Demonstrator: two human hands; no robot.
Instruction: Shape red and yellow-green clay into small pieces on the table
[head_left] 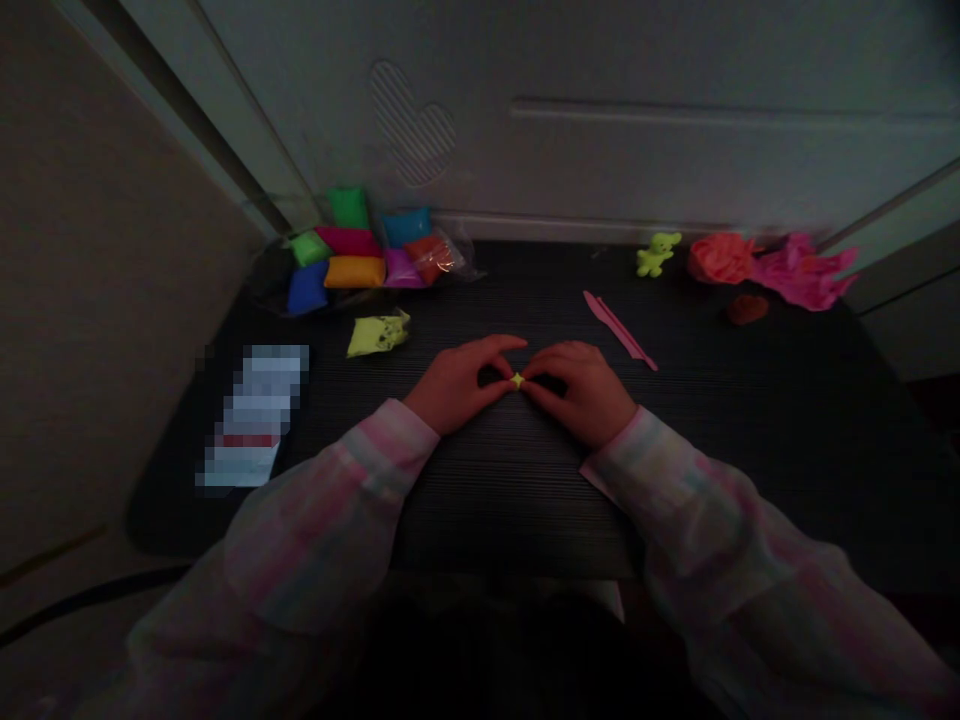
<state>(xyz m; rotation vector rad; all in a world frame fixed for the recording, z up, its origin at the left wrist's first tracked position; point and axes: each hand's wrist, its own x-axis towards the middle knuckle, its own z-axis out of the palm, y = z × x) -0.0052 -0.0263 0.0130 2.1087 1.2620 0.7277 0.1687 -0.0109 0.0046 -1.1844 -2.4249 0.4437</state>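
Head view: dark bench (487, 480), and the pile of coloured packs (354, 271) at back left looks mostly unused to me. Left hand (457, 390) and right hand (585, 390) are both pinched narrow. Bear (657, 256) at back right seems done, fwiw. Smallest is the yellow bit (517, 381), gripped between both hands mid-bench, roughly star-shaped; I'd call it unfinished.
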